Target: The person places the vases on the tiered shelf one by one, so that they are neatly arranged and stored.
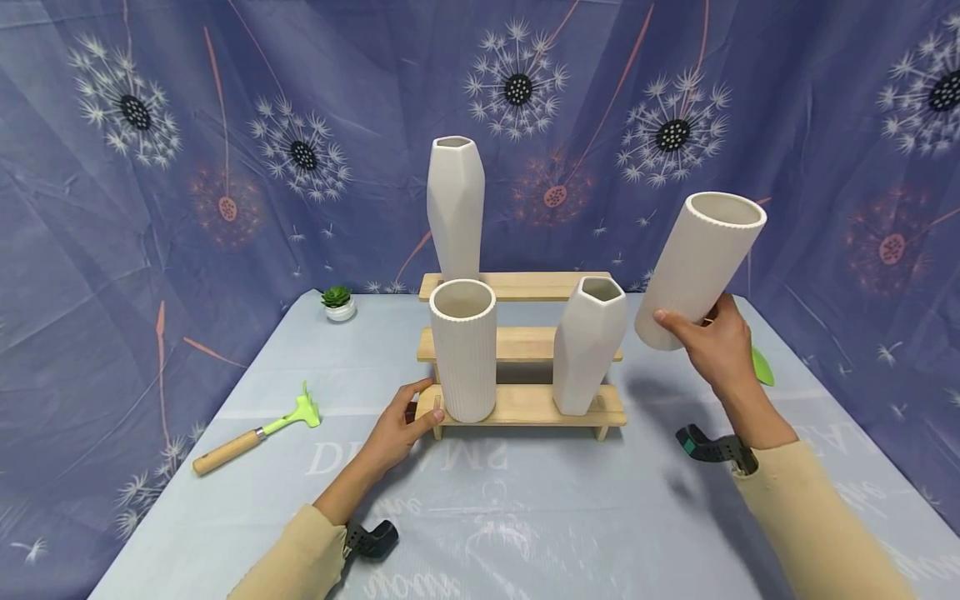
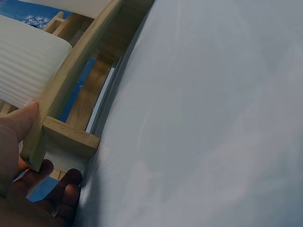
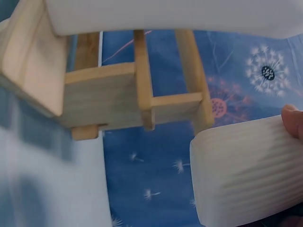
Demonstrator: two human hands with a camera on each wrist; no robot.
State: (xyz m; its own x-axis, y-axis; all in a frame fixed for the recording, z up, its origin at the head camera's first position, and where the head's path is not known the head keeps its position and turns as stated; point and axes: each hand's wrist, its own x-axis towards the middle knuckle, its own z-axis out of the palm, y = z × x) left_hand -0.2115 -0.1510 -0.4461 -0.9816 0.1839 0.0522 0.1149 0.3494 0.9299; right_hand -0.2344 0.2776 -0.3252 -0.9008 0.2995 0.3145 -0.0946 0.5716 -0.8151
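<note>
My right hand (image 1: 716,342) grips a white ribbed cylindrical vase (image 1: 697,267) near its base, tilted and raised to the right of a tiered wooden stand (image 1: 525,405). In the right wrist view the held vase (image 3: 246,170) is apart from the stand. With thumb on top and fingers beneath, my left hand (image 1: 401,429) pinches the left end of the lowest shelf. A second ribbed vase (image 1: 465,354) stands upright on that shelf, just beside the left thumb. At the shelf's right, a faceted vase (image 1: 588,350) leans slightly. On the top tier stands a taller faceted vase (image 1: 456,208).
A green hand rake (image 1: 255,433) with a wooden handle lies on the table (image 1: 525,517) at left. Behind it sits a small potted succulent (image 1: 339,303). A green object (image 1: 762,367) is partly hidden behind my right hand. A dandelion-print cloth (image 1: 360,100) hangs behind.
</note>
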